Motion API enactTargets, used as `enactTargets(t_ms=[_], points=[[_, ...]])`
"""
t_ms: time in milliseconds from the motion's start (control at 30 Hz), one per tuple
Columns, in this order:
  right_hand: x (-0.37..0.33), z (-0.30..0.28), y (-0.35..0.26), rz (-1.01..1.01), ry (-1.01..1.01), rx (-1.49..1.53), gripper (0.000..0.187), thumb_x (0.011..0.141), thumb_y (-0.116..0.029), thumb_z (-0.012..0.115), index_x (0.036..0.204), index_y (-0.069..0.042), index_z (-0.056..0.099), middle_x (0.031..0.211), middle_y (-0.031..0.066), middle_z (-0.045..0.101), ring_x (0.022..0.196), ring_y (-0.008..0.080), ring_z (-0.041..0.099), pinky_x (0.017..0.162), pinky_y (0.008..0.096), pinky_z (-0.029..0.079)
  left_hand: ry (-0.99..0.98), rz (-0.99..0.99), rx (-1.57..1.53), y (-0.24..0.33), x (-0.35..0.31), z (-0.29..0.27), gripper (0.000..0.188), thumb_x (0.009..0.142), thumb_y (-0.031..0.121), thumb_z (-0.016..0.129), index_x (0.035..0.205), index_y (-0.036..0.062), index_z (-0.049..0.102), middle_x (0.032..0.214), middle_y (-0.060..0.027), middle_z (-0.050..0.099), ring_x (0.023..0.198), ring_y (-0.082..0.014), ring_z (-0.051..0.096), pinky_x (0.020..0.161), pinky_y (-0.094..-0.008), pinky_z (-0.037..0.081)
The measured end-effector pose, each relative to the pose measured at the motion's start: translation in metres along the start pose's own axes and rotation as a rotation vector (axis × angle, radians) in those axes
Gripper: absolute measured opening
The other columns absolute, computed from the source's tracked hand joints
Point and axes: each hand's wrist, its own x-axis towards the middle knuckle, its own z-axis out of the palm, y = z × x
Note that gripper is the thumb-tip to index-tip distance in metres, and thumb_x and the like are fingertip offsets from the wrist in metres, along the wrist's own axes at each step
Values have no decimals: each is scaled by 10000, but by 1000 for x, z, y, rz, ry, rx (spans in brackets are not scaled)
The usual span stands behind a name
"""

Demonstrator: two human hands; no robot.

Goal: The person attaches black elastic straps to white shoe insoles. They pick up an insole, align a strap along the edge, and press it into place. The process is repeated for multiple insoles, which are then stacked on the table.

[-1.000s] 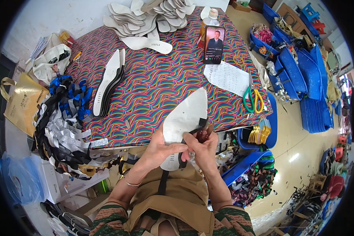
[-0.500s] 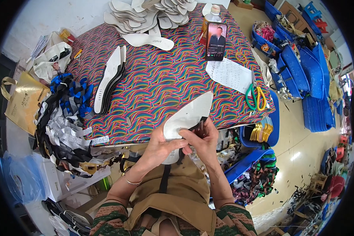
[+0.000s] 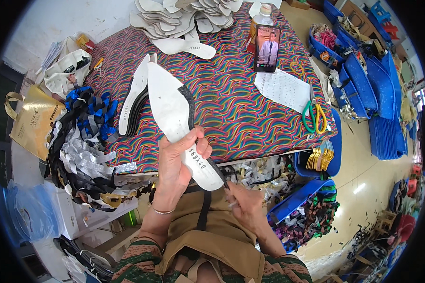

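My left hand (image 3: 174, 158) is closed round the narrow middle of a white shoe insole (image 3: 167, 101), its pointed toe tilted up and away over the table's front edge. Black edging tape (image 3: 190, 101) runs along the insole's right side down to the heel. Beside the heel, my right hand (image 3: 246, 203) pinches the black tape's end, its fingers slightly blurred. Left of the insole's toe lies a neat stack of insoles (image 3: 133, 101) with black edges. Farther back are a heap of bare whitish insoles (image 3: 167, 23) and a single one (image 3: 186, 48) in front of it.
A propped phone (image 3: 267, 49) stands before a bottle (image 3: 263, 16). Paper (image 3: 283, 89) and scissors (image 3: 315, 118) lie at the right of the patterned table (image 3: 231, 108). Ribbon scraps (image 3: 85, 155) hang at the left; blue bins (image 3: 370, 92) stand on the right.
The insole has swung left and its toe now points up-left. My left hand has shifted to its middle. My right hand has moved from the insole's middle down to the heel end.
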Motion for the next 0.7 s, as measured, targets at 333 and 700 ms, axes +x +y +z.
enactTargets(t_ms=[333, 700], points=[[11, 15, -13, 294, 143, 379, 160, 901, -78, 649, 992, 53, 639, 617, -11, 546, 526, 23, 451, 467, 210, 352, -80, 1, -280, -9, -1, -5, 276, 979, 154, 524, 1215, 16, 480, 759, -1, 463, 601, -107, 405, 557, -302, 365], [21, 5, -13, 289, 168, 372, 102, 881, -55, 663, 953, 15, 642, 611, 50, 527, 532, 77, 470, 487, 249, 382, 49, -91, 233, -22, -31, -10, 165, 895, 100, 628, 1023, 12, 572, 903, -134, 637, 890, -288, 649, 861, -470, 549]])
